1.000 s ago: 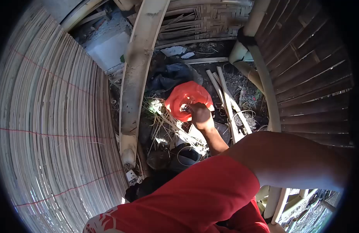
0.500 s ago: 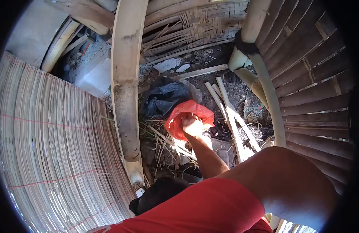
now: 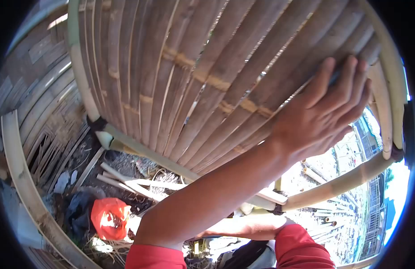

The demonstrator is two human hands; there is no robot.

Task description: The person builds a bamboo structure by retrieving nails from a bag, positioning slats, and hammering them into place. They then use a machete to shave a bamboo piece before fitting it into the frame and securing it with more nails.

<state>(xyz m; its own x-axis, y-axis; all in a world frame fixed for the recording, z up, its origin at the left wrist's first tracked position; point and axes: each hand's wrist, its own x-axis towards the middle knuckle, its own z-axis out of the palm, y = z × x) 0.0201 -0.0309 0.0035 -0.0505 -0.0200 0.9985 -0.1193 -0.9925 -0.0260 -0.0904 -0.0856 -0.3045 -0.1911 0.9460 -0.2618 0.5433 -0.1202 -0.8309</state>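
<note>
one red bag [image 3: 109, 218] gapes; contents unclear.

Your hand [image 3: 321, 112] lies on a brown bamboo slat panel [image 3: 189, 76] crossed by tan lashing bands. You see its frame poles [image 3: 88, 94] in pale cream-yellow with black bindings at the joints. Your sleeves [image 3: 301, 244] are red. Below, note a red-orange plastic bag [image 3: 109, 218] beside a black bag [image 3: 79, 213] on dark soil, with pale split sticks [image 3: 126, 181].
</note>
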